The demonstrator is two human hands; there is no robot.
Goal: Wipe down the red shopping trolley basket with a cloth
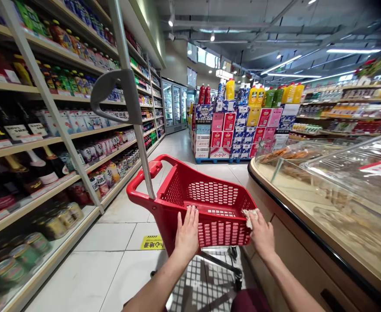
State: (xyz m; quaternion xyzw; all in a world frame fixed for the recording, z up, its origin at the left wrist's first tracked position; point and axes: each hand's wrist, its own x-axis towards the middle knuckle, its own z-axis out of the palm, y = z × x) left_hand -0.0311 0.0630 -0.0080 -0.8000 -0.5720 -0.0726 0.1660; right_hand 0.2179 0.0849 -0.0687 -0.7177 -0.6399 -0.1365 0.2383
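A red plastic shopping basket (206,190) on wheels stands in front of me in a supermarket aisle, with nothing visible inside it. My left hand (187,234) lies flat on its near rim, fingers stretched out. My right hand (262,232) rests on the near right corner and presses a small crumpled white cloth or tissue (250,216) against the rim. The basket's grey pull handle (122,95) rises upright at the far left side.
Shelves of bottles, cans and jars (47,143) line the left. A glass-covered food counter (333,190) runs along the right. Stacked drink cartons (239,130) stand ahead in the aisle, fridges (175,106) behind. A yellow floor sticker (152,242) lies beside the basket.
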